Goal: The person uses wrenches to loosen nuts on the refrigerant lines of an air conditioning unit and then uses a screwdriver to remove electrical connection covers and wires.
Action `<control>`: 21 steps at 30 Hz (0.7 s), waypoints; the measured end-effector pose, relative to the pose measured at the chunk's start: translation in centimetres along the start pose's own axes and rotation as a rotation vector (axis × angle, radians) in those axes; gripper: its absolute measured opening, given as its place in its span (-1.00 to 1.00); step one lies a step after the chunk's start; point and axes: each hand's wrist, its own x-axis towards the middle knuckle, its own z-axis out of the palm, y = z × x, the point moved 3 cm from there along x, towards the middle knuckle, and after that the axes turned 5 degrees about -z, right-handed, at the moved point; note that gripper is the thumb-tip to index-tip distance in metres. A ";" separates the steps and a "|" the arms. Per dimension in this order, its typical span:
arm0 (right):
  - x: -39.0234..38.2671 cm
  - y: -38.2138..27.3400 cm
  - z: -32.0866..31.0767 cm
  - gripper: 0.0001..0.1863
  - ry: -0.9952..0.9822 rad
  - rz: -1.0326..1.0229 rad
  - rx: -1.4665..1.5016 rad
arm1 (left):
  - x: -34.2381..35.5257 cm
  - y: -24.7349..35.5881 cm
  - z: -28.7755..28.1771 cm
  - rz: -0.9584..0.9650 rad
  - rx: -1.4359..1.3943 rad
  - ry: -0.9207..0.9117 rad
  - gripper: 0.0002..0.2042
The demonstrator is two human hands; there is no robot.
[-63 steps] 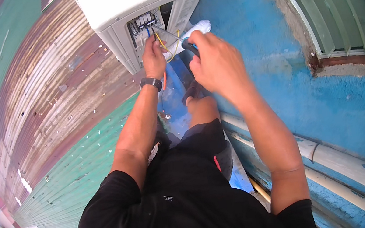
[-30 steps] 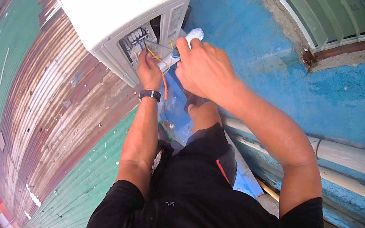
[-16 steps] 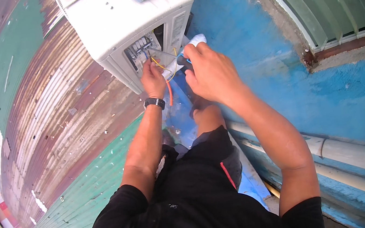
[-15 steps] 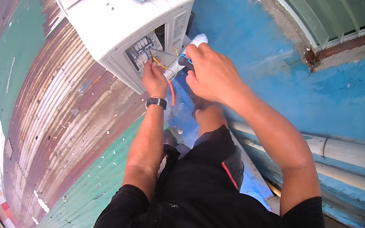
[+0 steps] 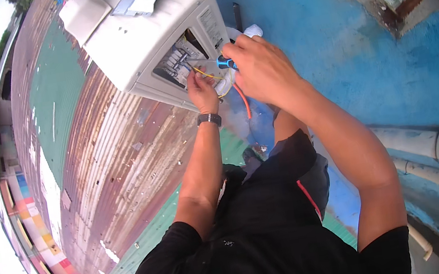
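The screwdriver (image 5: 226, 63) is gripped in the right hand (image 5: 265, 69), fingers wrapped, angled to reach the terminal block (image 5: 177, 57) inside the white unit (image 5: 132, 43). In the left hand (image 5: 202, 93), wiring (image 5: 210, 75) is apparently pinched steady between fingertips.

The right hand (image 5: 264, 68) gripped a screwdriver (image 5: 226, 63) by its black-and-blue handle, the shaft reaching toward the terminals (image 5: 176, 58) in the open side of a white unit (image 5: 122, 55). The left hand (image 5: 202, 94) had its fingertips by a yellow wire (image 5: 205, 75). A metal plate (image 5: 139, 0) lay atop the unit.
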 end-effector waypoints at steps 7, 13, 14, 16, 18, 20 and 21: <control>-0.7 0.2 0.0 -0.64 0.001 -0.009 -0.007 | -0.1 0.2 0.2 -0.003 -0.015 0.032 -0.72; -0.7 -0.7 1.2 -0.71 -0.142 0.066 -0.064 | -0.1 0.7 0.2 0.036 0.078 0.022 -0.71; -0.7 -0.9 0.9 -0.73 -0.070 -0.054 -0.155 | -0.2 0.9 0.5 0.062 0.079 0.042 -0.71; -0.3 -1.8 0.1 -0.75 0.007 -0.182 -0.240 | 0.1 0.9 -0.2 0.085 0.110 0.029 -0.70; 0.0 -1.8 -0.1 -0.75 -0.152 -0.130 -0.165 | 0.3 0.9 -0.2 0.103 0.132 0.009 -0.70; 0.3 -1.2 0.1 -0.76 -0.111 -0.131 -0.187 | 0.2 1.0 0.3 0.083 0.110 0.047 -0.69; 0.4 -1.0 0.2 -0.77 -0.066 -0.136 -0.203 | 0.2 1.0 0.5 0.082 0.103 0.047 -0.69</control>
